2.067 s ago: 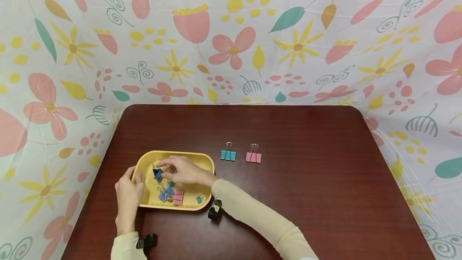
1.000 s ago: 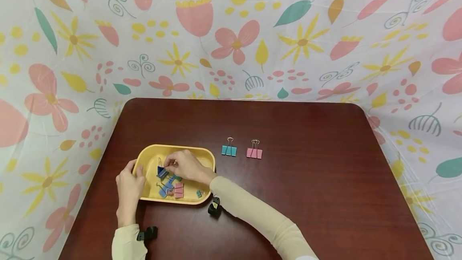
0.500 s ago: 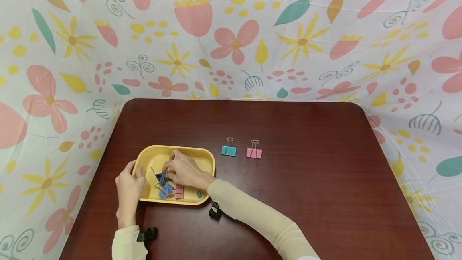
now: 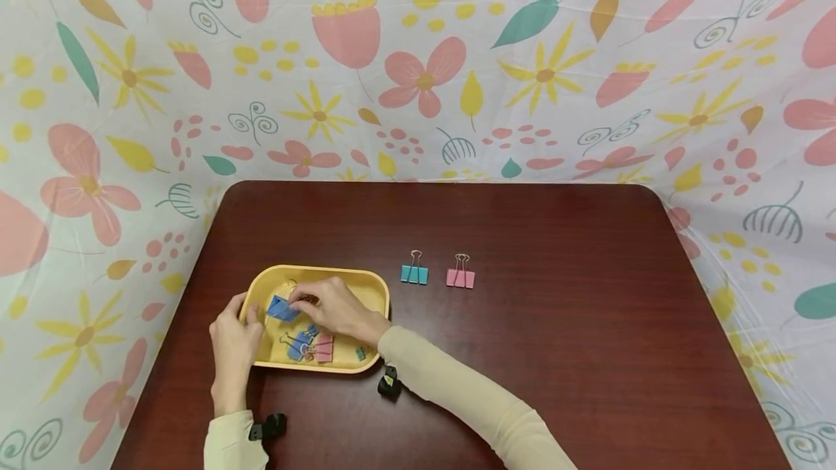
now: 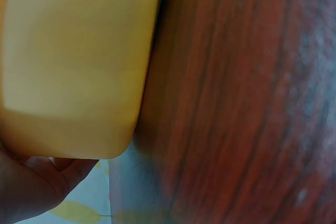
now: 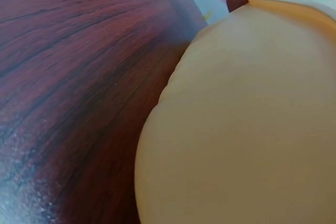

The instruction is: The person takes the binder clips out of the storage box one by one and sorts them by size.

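In the head view my left hand (image 4: 235,336) grips the left end of a yellow tray (image 4: 374,299), thumb over the rim and fingers outside. My right hand (image 4: 336,307) reaches into the tray and pinches a large blue binder clip (image 4: 281,308) by its right side. Below it lie another blue binder clip (image 4: 298,346), a pink binder clip (image 4: 324,348) and a smaller blue one, partly overlapping. A tiny teal binder clip (image 4: 361,354) sits near the tray's right end. The wrist views show mainly the tray's outer wall (image 5: 79,77); the right fingers are hidden there.
Right of the tray, a teal binder clip (image 4: 414,274) and a pink binder clip (image 4: 461,279) stand side by side, handles pointing away, on the dark wooden table (image 4: 588,325). A flowered cloth (image 4: 418,93) hangs behind and around the table.
My right hand has shifted slightly away from the tray's near side, bringing the large blue clip left and turning its broad face up. My left hand keeps its hold on the tray.
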{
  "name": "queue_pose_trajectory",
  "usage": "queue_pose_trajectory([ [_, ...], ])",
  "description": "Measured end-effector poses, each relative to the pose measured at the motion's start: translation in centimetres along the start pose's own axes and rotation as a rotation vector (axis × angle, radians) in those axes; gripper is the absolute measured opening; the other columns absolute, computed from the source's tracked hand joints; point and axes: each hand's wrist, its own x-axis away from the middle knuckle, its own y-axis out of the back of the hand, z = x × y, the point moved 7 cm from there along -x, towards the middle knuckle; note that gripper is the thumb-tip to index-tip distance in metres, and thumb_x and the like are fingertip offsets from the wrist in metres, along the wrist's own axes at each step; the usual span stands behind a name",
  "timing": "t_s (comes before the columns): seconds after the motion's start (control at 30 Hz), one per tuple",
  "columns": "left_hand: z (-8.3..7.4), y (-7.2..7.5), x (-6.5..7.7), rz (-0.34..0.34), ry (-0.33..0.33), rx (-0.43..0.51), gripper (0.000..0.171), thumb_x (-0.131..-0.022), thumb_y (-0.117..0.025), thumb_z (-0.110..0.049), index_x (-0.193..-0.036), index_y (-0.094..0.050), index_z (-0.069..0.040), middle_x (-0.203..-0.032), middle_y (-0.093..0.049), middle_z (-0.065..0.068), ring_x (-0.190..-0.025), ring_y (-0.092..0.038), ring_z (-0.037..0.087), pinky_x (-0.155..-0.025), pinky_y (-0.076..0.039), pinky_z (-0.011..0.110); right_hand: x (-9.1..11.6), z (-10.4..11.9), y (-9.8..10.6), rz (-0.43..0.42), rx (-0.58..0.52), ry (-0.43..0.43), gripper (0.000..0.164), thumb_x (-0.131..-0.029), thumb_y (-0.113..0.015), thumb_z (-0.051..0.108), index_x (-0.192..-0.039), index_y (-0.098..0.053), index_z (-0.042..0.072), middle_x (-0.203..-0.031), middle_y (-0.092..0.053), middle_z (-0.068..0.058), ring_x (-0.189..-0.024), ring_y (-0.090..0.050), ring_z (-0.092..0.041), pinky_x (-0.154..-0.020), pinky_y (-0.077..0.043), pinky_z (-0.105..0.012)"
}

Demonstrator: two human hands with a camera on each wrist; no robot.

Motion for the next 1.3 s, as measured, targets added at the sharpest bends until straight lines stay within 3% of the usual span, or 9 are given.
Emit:
queue_pose_trajectory([
  [0.27, -0.1, 0.0, 0.1, 0.003, 0.009, 0.004, 0.028, -0.099, -0.057, -0.009, -0.123, -0.067, 0.001, -0.112, -0.07, 0.032, -0.101, -0.062, 0.052, -0.084, -0.047, 0.06, -0.1, -0.3, 0.6, -0.063, -0.13, -0.019, 0.009, -0.092, -0.075, 0.011, -0.098, -0.07, 0.006, -0.096, -0.079, -0.005, -0.086, -0.076, -0.011, -0.077, -0.049, -0.005],
  [0.53, 0.1, 0.1, 0.2, -0.003, 0.009, 0.001, 0.028, -0.098, -0.058, -0.008, -0.122, -0.067, 0.001, -0.112, -0.07, 0.032, -0.102, -0.062, 0.052, -0.084, -0.047, 0.06, 0.0, -0.1, 0.5, -0.065, -0.169, 0.006, 0.009, -0.094, -0.072, 0.01, -0.101, -0.074, 0.005, -0.098, -0.079, -0.006, -0.088, -0.075, -0.01, -0.08, -0.05, -0.006],
  [0.73, 0.0, 0.0, 0.0, -0.01, -0.008, 0.008, 0.027, -0.098, -0.059, -0.007, -0.121, -0.068, 0.001, -0.112, -0.07, 0.031, -0.105, -0.062, 0.053, -0.087, -0.047, 0.06, -0.1, -0.5, 0.8, -0.05, -0.282, -0.081, 0.016, -0.096, -0.069, 0.01, -0.108, -0.076, 0.003, -0.105, -0.079, -0.007, -0.092, -0.073, -0.006, -0.08, -0.052, -0.01],
  [0.93, -0.3, 0.0, 0.0, -0.018, -0.029, -0.002, 0.027, -0.097, -0.059, -0.005, -0.121, -0.067, 0.002, -0.111, -0.069, 0.033, -0.104, -0.061, 0.055, -0.085, -0.047, 0.062, -0.2, -0.3, 1.3, -0.029, -0.348, -0.157, 0.019, -0.098, -0.067, 0.014, -0.111, -0.078, 0.007, -0.105, -0.079, -0.005, -0.086, -0.071, 0.003, -0.075, -0.054, -0.013],
  [1.1, -0.4, -0.1, 0.0, -0.007, -0.039, -0.004, 0.028, -0.098, -0.058, -0.007, -0.123, -0.067, 0.002, -0.111, -0.069, 0.034, -0.102, -0.062, 0.055, -0.083, -0.048, 0.061, -0.3, -0.4, 2.2, -0.073, -0.382, -0.218, 0.013, -0.096, -0.07, 0.016, -0.105, -0.076, 0.008, -0.095, -0.08, -0.003, -0.08, -0.071, 0.006, -0.072, -0.055, -0.015],
  [1.3, -0.3, 0.0, 0.1, 0.0, -0.025, -0.009, 0.029, -0.099, -0.057, -0.008, -0.125, -0.066, 0.002, -0.113, -0.069, 0.034, -0.101, -0.062, 0.054, -0.081, -0.05, 0.061, 0.0, -0.4, 3.2, -0.105, -0.442, -0.232, 0.004, -0.093, -0.074, 0.014, -0.095, -0.074, 0.011, -0.089, -0.08, -0.002, -0.077, -0.072, 0.003, -0.071, -0.058, -0.018],
])
